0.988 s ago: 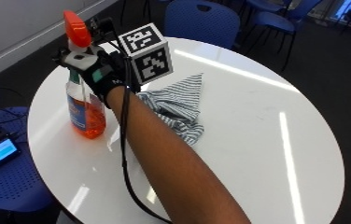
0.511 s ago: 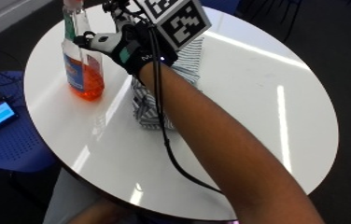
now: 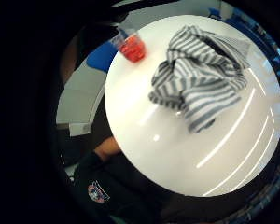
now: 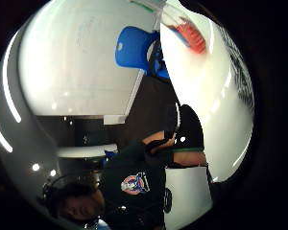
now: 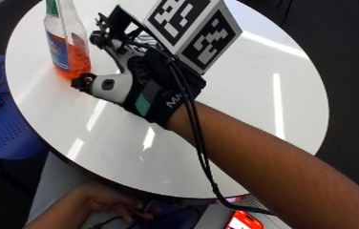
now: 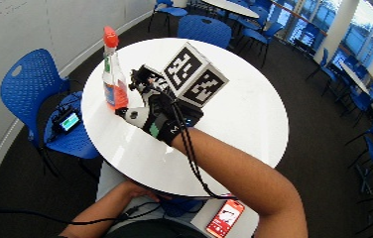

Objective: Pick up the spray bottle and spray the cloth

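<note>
Your gloved right hand point(image 5: 142, 88) hangs over the white round table point(image 5: 275, 114), beside the spray bottle point(image 5: 66, 44) and not touching it; a gap shows between the thumb and the bottle's base. The thumb points toward the bottle, which suits a sideways reach around its body. How the other fingers are set you cannot tell from these views. The bottle stands upright near the table's edge, orange liquid in its lower part. The striped cloth point(image 3: 200, 81) lies crumpled on the table under your palm, so it sits close for spraying once the bottle is lifted.
</note>
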Tool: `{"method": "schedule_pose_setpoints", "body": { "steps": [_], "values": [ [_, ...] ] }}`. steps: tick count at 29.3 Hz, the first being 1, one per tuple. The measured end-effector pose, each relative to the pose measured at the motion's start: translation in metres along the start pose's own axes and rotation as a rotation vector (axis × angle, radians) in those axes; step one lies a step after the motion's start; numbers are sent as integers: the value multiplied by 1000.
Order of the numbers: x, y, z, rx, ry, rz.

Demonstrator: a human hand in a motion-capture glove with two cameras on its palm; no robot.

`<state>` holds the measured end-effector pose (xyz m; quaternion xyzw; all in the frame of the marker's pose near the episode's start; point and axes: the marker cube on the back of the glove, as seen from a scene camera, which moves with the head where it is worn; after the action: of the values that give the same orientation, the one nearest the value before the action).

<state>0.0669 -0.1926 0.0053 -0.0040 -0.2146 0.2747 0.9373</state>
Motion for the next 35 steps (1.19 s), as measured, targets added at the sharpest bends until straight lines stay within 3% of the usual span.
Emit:
{"method": "schedule_pose_setpoints", "body": {
  "steps": [14, 35],
  "values": [
    [-40, 65, 23, -223, -9, -155],
    [-37, 116, 61, -270, -12, -185]
  ]
}}
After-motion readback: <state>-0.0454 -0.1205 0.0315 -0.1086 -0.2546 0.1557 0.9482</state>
